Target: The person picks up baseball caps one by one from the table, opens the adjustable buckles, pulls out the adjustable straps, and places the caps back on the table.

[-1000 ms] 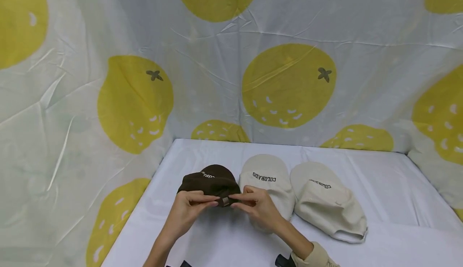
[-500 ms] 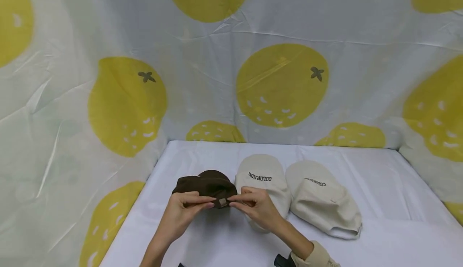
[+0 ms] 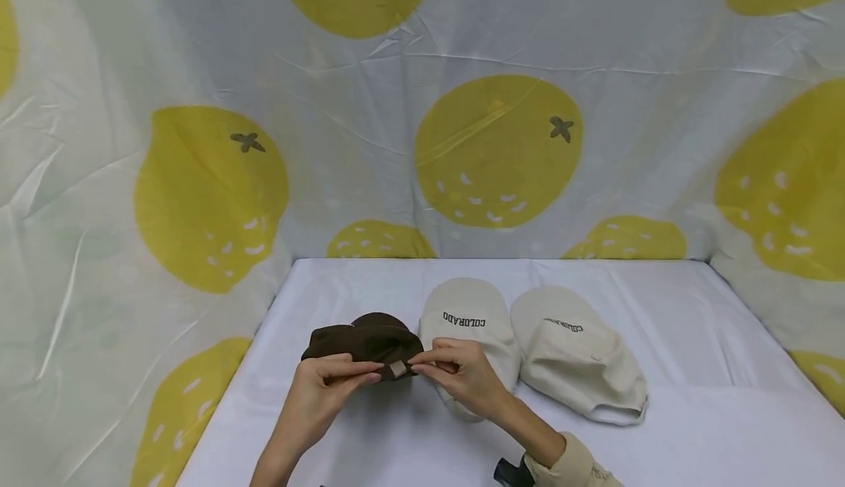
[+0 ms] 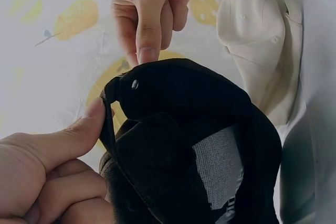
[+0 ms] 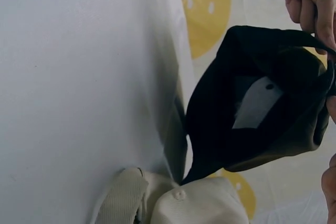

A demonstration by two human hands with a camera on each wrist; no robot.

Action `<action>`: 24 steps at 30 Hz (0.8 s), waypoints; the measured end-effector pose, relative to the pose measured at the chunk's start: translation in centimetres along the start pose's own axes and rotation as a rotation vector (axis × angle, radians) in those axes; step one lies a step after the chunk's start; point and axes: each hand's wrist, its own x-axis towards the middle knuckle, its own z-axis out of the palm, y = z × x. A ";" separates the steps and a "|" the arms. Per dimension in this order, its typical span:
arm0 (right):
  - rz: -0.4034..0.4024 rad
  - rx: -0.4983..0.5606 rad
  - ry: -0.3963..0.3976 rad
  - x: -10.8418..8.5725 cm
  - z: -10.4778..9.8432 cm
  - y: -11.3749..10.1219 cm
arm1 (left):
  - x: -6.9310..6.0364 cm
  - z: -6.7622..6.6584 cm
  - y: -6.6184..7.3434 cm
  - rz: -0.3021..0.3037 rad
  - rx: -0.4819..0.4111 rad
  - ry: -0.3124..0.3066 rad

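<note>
A dark brown cap [image 3: 372, 340] is held up off the table by both hands at its back strap. My left hand [image 3: 320, 392] pinches the strap between thumb and fingers on one side. On the other side my right hand [image 3: 462, 373] pinches it too. A small light square piece [image 3: 398, 369] shows on the strap between the fingertips; I cannot tell whether it is a buckle or a tag. In the left wrist view the cap's inside [image 4: 218, 166] shows pale mesh-like lining. A whitish label [image 5: 257, 103] is visible inside it in the right wrist view.
Two beige caps lettered COLORADO lie side by side on the white table [image 3: 713, 428]: one [image 3: 465, 304] just behind my right hand, another [image 3: 581, 362] further right. A lemon-printed curtain [image 3: 343, 135] encloses the table at the back and sides.
The brown cap has tilted so its front lettering is almost hidden, and the light piece on its strap shows more. Both hands keep their pinch. The whole view has shifted slightly.
</note>
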 end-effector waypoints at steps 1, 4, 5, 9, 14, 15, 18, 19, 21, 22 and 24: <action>-0.004 -0.002 0.006 0.1 0.0 -0.1 | 0.0 0.0 0.1 0.003 0.003 0.006; -0.013 -0.007 0.031 0.2 0.0 -0.4 | -0.1 0.1 0.3 0.015 0.006 0.028; -0.016 -0.006 0.042 0.3 0.0 -0.5 | -0.2 0.2 0.4 0.022 0.007 0.038; -0.022 -0.006 0.076 0.5 -0.2 -0.9 | -0.2 0.6 0.7 0.055 0.009 0.076; -0.013 -0.012 0.109 0.5 -0.5 -1.6 | -0.2 1.4 1.2 0.124 0.014 0.120; -0.010 -0.012 0.113 0.5 -0.5 -1.7 | -0.2 1.5 1.3 0.149 0.026 0.132; -0.010 -0.015 0.128 0.7 -0.7 -2.0 | -0.3 1.9 1.5 0.229 0.090 0.169; -0.012 -0.014 0.132 0.7 -0.7 -2.1 | -0.3 2.0 1.6 0.260 0.122 0.185; -0.018 -0.011 0.138 1.0 -0.7 -2.2 | -0.3 2.1 1.7 0.318 0.186 0.221; -0.021 -0.009 0.139 1.1 -0.7 -2.2 | -0.3 2.1 1.8 0.343 0.215 0.239; -0.019 0.003 0.138 1.5 -0.7 -2.2 | -0.2 2.1 1.9 0.387 0.267 0.272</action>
